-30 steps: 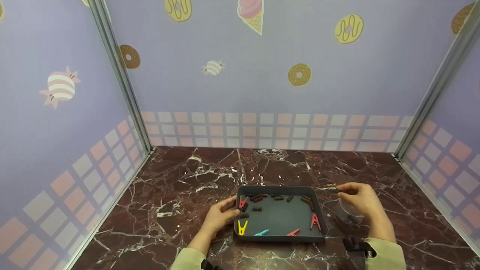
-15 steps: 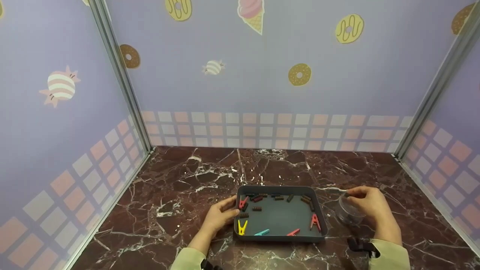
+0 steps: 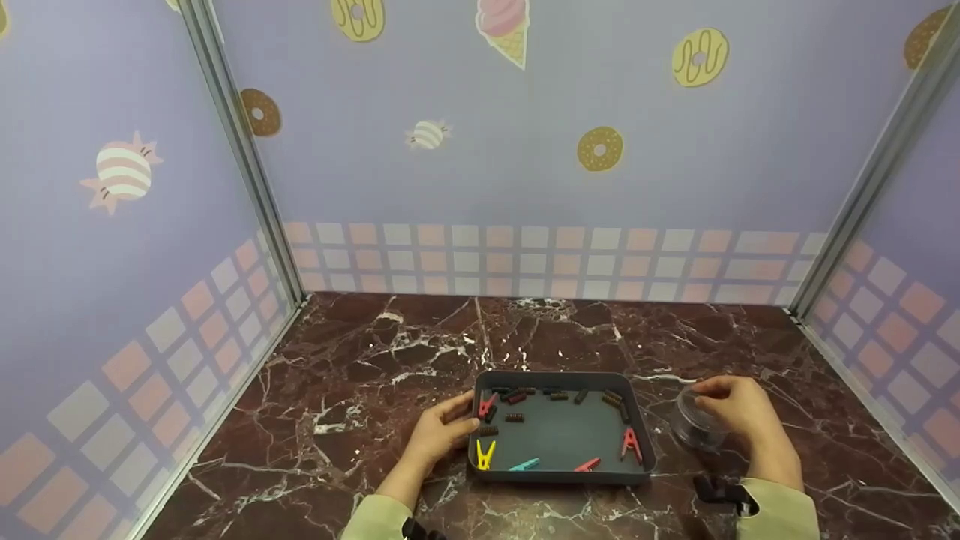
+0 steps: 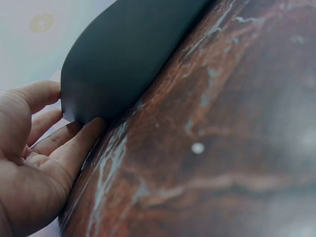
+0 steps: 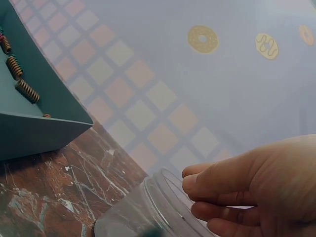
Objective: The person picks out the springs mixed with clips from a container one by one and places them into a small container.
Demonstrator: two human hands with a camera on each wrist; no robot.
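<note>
My left hand [image 3: 444, 431] rests at the left wall of a dark grey tray [image 3: 562, 478]; in the left wrist view its fairly straight fingers [image 4: 89, 133] touch the wall's outside. Small ribbed coil springs [image 3: 514, 418] lie scattered in the tray, several more along its back wall. At the tray's right, my right hand [image 3: 739, 409] hovers over a clear plastic jar [image 3: 686, 431]. In the right wrist view its thumb and forefinger meet just above the jar's mouth, nothing showing between them. A blurred dark thing [image 5: 152, 232] shows at the jar's lower part.
Clothespins lie in the tray: a yellow one [image 3: 485, 454], a blue one [image 3: 524, 465] and several red ones, such as the red clothespin [image 3: 630, 444] at the right wall. Around it spreads a dark red marbled table [image 3: 360, 390], closed off by patterned panels [image 3: 559, 262] behind and beside.
My right hand has moved right and slightly down, from beside the tray's back right corner to over the jar. The small thing pinched in it earlier no longer shows. The left hand has stayed.
</note>
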